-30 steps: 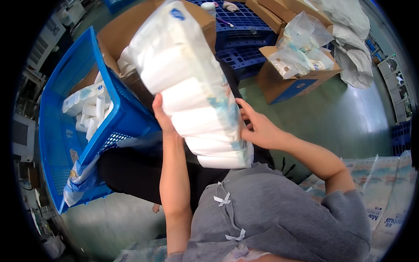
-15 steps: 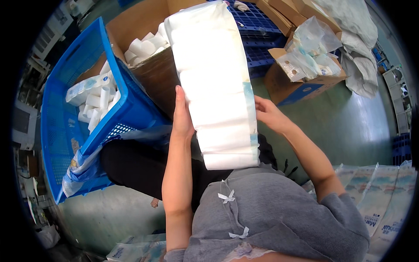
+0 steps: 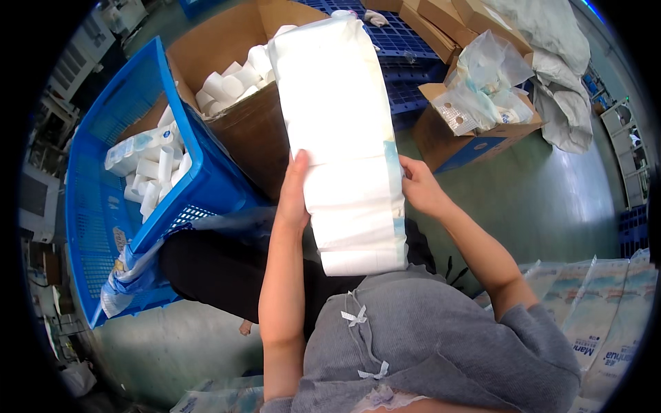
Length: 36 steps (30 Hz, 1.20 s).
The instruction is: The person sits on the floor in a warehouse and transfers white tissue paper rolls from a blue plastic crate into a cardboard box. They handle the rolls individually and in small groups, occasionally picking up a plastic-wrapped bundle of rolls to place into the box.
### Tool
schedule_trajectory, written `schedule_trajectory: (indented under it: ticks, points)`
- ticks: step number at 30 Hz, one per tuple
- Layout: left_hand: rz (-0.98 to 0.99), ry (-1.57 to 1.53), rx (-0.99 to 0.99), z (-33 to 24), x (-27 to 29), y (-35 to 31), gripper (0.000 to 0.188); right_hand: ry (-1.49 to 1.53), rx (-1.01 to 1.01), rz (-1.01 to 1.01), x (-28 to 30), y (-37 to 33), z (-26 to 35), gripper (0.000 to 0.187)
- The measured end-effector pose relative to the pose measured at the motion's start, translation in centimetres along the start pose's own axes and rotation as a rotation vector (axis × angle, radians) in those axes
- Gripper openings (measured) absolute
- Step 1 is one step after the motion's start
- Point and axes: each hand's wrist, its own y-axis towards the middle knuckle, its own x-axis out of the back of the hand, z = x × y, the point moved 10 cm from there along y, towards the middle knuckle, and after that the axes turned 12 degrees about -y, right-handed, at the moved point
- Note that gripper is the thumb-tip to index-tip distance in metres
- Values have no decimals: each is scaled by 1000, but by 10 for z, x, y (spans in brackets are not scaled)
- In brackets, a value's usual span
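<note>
A long pack of white paper rolls (image 3: 344, 124) in a clear wrapper with pale blue-green print lies lengthwise before me, its near end by my waist. My left hand (image 3: 295, 189) grips its left side, with the thumb on top and the fingers hidden behind or under it. At the right edge my right hand (image 3: 420, 186) holds the wrapper's printed side between bent fingers; some fingertips are hidden.
On my left, a blue plastic crate (image 3: 196, 155) holds loose white rolls and a wrapped pack. Behind it stands a cardboard box (image 3: 255, 138) of rolls. A smaller box (image 3: 461, 148) with plastic bags, blue pallets (image 3: 413, 51) and printed packaging (image 3: 578, 303) are on the right.
My left hand's thumb has come over onto the top of the pack. The pack's far end has dropped slightly in view, and my right hand stays at the right edge.
</note>
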Motion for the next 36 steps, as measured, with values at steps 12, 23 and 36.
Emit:
schedule_trajectory:
  ticks: [12, 23, 36]
  points:
    - [-86, 1033, -835, -75, -74, -62, 74, -812, 307, -344, 34, -61, 128, 41]
    - [-8, 1517, -906, -25, -129, -72, 63, -497, 162, -144, 4, -10, 66, 35]
    - [-57, 1555, -905, -30, -108, -90, 61, -432, 135, -115, -23, 7, 49, 21]
